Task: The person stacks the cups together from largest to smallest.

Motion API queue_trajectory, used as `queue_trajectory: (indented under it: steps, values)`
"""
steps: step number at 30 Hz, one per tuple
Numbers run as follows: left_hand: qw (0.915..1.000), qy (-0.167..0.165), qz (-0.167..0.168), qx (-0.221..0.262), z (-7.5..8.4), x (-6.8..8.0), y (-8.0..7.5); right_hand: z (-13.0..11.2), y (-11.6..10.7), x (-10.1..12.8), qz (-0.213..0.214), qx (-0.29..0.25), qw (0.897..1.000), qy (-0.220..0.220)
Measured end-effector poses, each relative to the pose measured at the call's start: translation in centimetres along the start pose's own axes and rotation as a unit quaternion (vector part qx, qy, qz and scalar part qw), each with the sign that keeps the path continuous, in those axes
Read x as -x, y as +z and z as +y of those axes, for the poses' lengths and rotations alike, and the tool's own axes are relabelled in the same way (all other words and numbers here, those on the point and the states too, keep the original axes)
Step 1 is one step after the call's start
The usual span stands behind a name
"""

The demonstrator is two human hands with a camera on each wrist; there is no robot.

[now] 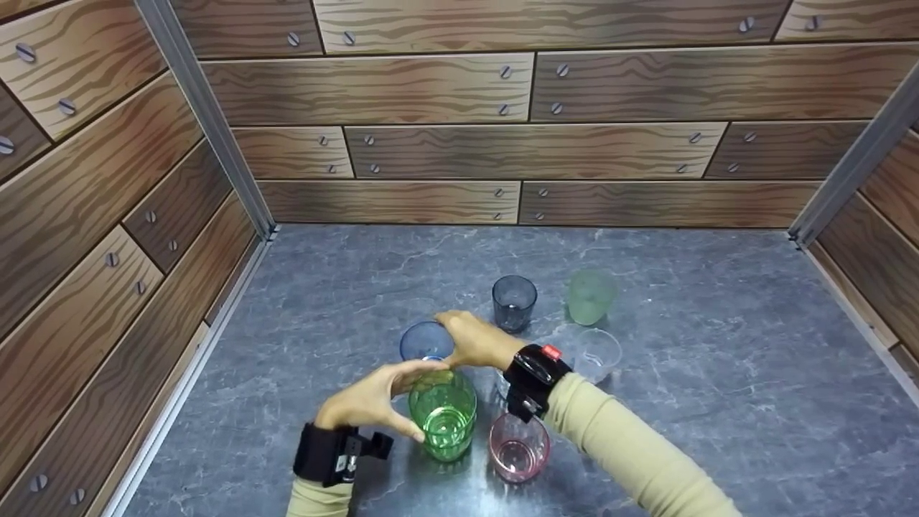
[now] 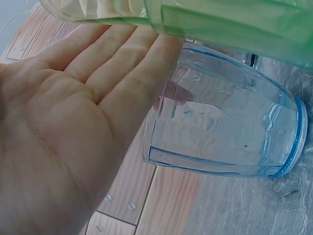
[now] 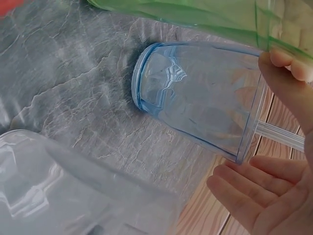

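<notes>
at lower centre i see the left hand spread wide by the translucent green glass; contact i can't tell. the right hand, also wide, curves beside the clear, blue-tinted glass just above.

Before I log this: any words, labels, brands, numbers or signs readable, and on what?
No text can be read.
Left wrist mount: pale patch, too small to tell if lettered.
Right wrist mount: red tab, any lettering too small to read.
Blue cup: possible tiny marks by its base, too blurred to read.
</notes>
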State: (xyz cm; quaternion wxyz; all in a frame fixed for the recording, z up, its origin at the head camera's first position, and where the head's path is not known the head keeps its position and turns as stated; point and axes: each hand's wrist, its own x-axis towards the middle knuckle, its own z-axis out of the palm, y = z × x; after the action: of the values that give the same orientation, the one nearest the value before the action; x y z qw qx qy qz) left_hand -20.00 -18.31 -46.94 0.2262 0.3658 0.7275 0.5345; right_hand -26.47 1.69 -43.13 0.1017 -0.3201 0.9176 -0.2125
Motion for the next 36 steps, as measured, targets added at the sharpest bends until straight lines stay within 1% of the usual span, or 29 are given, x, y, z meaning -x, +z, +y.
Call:
queue_trajectory:
  steps: [6, 12, 19, 26, 30, 33, 36]
  values:
    - [1.0, 0.005, 0.002, -0.005, -0.15, -0.02, -0.01, 0.06, 0.12, -0.16, 0.002, -0.014, 1.0, -0.009]
    - [1.0, 0.001, -0.001, -0.001, 0.05, 0.0, -0.02, 0.13, 0.19, -0.16, 0.003, -0.019, 1.0, -0.015]
    - [0.9999, 0.01, -0.003, 0.01, 0.22, -0.01, 0.05, 0.19, -0.07, -0.04, 0.016, -0.027, 0.999, -0.029]
    - [0.9999, 0.005, -0.006, 0.007, 0.03, -0.08, 0.05, 0.27, -0.1, -0.01, 0.028, -0.027, 0.999, -0.02]
    - [0.9998, 0.016, -0.007, 0.01, -0.11, -0.07, -0.02, 0.24, -0.13, -0.09, 0.035, -0.035, 0.999, -0.005]
    - [0.9996, 0.025, -0.009, 0.01, -0.15, -0.03, -0.06, 0.29, -0.1, -0.19, 0.039, -0.036, 0.999, -0.005]
    - [0.9997, 0.02, -0.009, 0.011, -0.11, -0.05, -0.03, 0.38, -0.03, -0.3, 0.038, -0.028, 0.999, -0.009]
